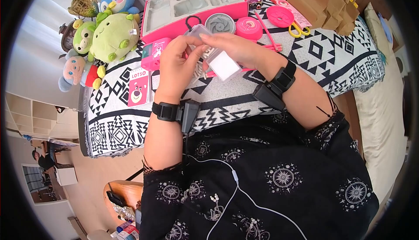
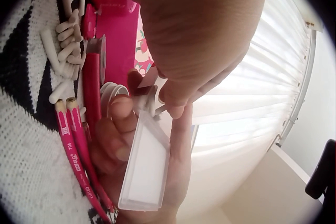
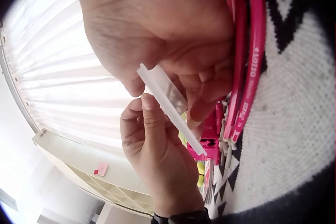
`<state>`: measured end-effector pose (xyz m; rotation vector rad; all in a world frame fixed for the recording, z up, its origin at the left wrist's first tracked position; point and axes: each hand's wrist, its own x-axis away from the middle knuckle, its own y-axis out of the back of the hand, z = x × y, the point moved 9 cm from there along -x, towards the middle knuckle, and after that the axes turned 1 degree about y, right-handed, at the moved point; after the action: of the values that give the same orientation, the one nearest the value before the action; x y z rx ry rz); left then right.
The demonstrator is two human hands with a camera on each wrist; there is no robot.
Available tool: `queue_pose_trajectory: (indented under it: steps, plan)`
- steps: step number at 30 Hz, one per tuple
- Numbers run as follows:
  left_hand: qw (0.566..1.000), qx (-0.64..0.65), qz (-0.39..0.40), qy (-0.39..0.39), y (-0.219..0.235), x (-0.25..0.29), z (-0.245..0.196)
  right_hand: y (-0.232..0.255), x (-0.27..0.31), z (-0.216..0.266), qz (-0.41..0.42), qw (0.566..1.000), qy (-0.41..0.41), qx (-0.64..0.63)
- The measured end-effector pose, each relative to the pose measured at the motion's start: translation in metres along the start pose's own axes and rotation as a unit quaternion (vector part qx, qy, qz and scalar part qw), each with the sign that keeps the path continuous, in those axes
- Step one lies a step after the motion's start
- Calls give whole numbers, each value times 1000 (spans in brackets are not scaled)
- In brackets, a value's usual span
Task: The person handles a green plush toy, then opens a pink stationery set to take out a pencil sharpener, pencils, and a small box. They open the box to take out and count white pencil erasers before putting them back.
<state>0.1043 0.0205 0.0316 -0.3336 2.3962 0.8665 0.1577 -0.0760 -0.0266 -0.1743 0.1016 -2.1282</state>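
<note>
A clear plastic box (image 1: 226,67) with a white panel is held up over the table, gripped by my right hand (image 1: 240,50), its fingers curled round it. Small white sticks (image 1: 208,52) show in its far end. My left hand (image 1: 180,63) bends over that end, thumb and fingertips pinching at a white stick (image 2: 152,99), partly hidden by the fingers. In the right wrist view, the left thumb is right at the edge of the box (image 3: 173,112). Below the hands, more loose white sticks (image 2: 67,50) lie on the patterned cloth beside pink pencils (image 2: 73,148).
Behind the hands stands a pink box with a grey moulded tray (image 1: 192,4). A pink device (image 1: 153,54) and a LOTSO booklet (image 1: 139,89) lie left. Plush toys (image 1: 113,37) sit far left; yellow scissors (image 1: 299,30) and paper bags (image 1: 316,4) are right. A white cable (image 1: 235,174) hangs in front.
</note>
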Motion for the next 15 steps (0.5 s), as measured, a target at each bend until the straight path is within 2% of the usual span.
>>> queue_pose_trajectory:
  steps: [4,6,10,12,15]
  plan:
    - [998,-24,-14,-52,0,-2,-14,-3,0,0,15,1000,-2,6]
    - [996,-40,-51,-65,5,-2,-19,-2,1,0,5,1000,-2,1]
    - [997,-35,-61,-24,10,-2,-14,-1,1,2,5,1000,10,-16]
    - [999,-12,-6,-52,2,-1,-16,7,-2,1,-32,999,17,-30]
    - [997,-8,34,-64,-7,-2,-18,15,-5,-2,-57,997,30,-41]
